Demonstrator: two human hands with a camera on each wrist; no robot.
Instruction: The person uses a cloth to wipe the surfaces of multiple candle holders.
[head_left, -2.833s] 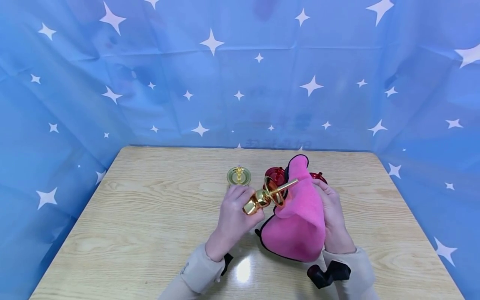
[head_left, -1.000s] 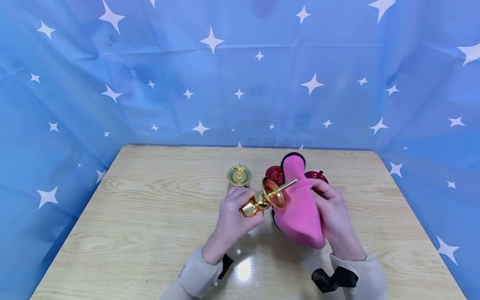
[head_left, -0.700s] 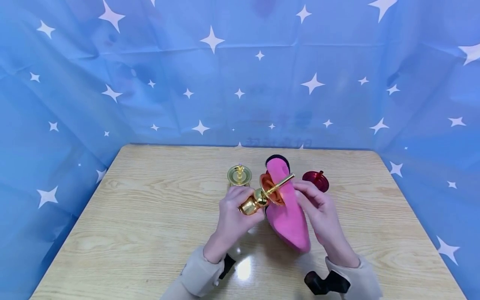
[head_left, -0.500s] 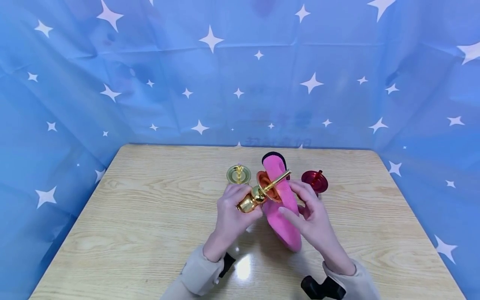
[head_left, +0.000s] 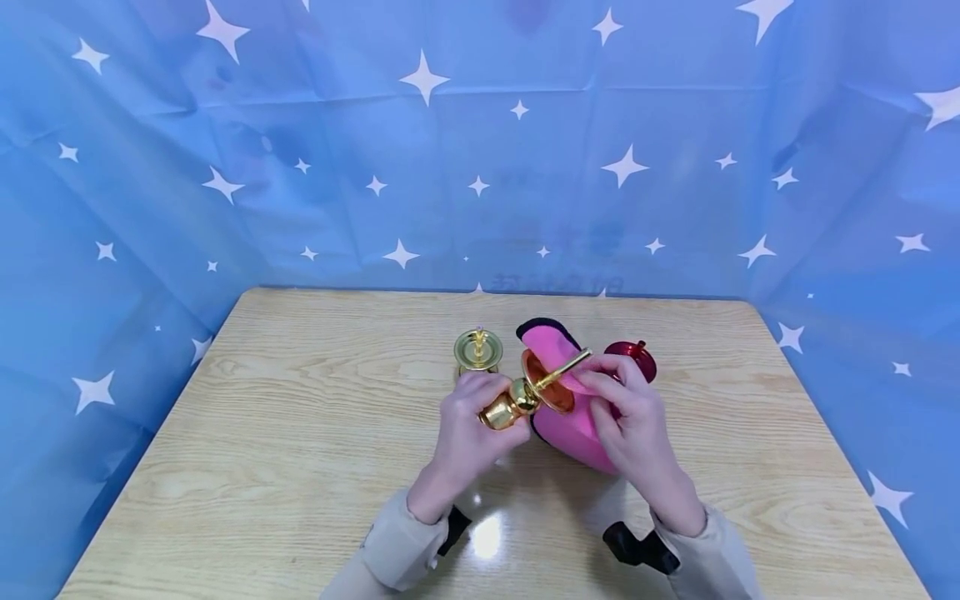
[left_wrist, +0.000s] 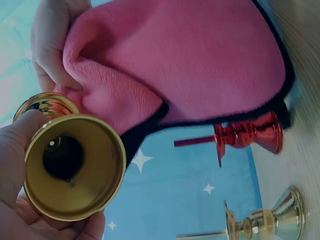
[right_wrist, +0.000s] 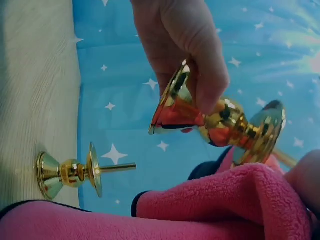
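In the head view my left hand (head_left: 472, 421) grips a shiny gold candlestick (head_left: 501, 410) by its base, tilted with its thin spike pointing up and right. My right hand (head_left: 636, 417) pinches a fold of a pink cloth (head_left: 573, 437) with dark edging, close by the spike. Behind the dish, the cloth touches or nearly touches the candlestick. The left wrist view looks into the hollow base of the held candlestick (left_wrist: 75, 167), with the pink cloth (left_wrist: 200, 60) bunched beyond it. In the right wrist view the cloth (right_wrist: 215, 195) hangs below the dish.
Another gold candlestick (head_left: 478, 352) stands upright on the wooden table (head_left: 300, 417), beyond my left hand. A red candlestick (head_left: 633, 357) stands behind my right hand. A blue curtain (head_left: 480, 150) with white stars rises behind the table.
The right hand and cloth have shifted left, so the cloth now hides a second red candlestick. Its fingers spread, then pinched a fold again. The left hand has hardly moved.
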